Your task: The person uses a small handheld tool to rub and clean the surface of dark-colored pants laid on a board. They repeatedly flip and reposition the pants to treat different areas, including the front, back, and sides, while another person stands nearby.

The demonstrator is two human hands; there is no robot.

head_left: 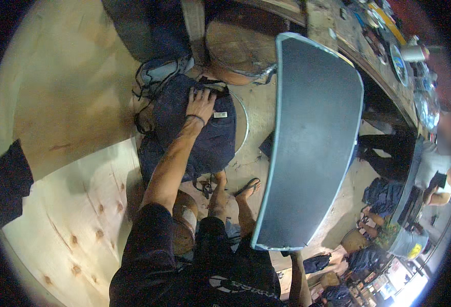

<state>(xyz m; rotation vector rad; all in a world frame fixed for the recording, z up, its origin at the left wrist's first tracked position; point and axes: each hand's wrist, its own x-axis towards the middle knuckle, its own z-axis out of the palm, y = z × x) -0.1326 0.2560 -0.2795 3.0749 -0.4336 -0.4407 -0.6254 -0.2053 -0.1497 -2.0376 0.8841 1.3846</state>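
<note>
My left hand lies on a dark fabric bag, fingers stretched over its cloth near the upper edge. A small white label sits just right of those fingers. The bag hangs in loose folds, with thin straps at its left side. A long dark-grey panel with pale blue edging stands up to the right, blocking part of the room behind it. My right hand holds the panel at its lower end; most of its fingers are hidden behind it.
A pale wooden board fills the left side, with a dark cloth piece on it. Beyond the bag is a round wooden stool. A cluttered workbench runs along the right. Another person is at the far right.
</note>
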